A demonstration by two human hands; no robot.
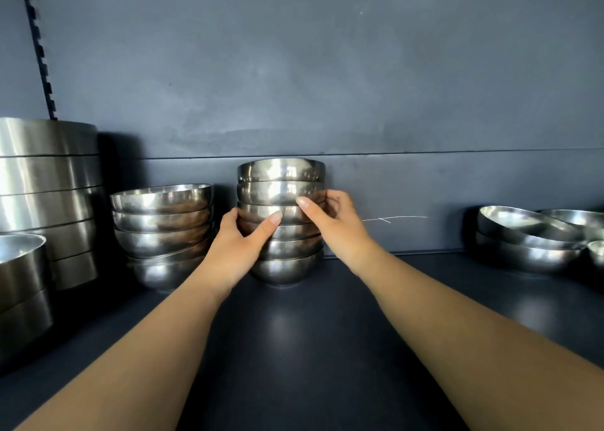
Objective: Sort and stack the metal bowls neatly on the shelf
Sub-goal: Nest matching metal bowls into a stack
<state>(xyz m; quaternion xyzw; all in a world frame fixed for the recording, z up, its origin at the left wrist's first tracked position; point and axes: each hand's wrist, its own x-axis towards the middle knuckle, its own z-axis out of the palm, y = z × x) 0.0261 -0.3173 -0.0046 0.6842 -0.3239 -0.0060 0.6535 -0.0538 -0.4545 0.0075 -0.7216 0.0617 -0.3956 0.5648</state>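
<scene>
Hands (238, 241) (333, 221) around middle bowl stack (281, 175)

Single head view, close, facing forward and slightly down onto shelf (310, 349), back wall (327, 71).

- No readable text, label, brand, number or sign appears on anything in view.
</scene>
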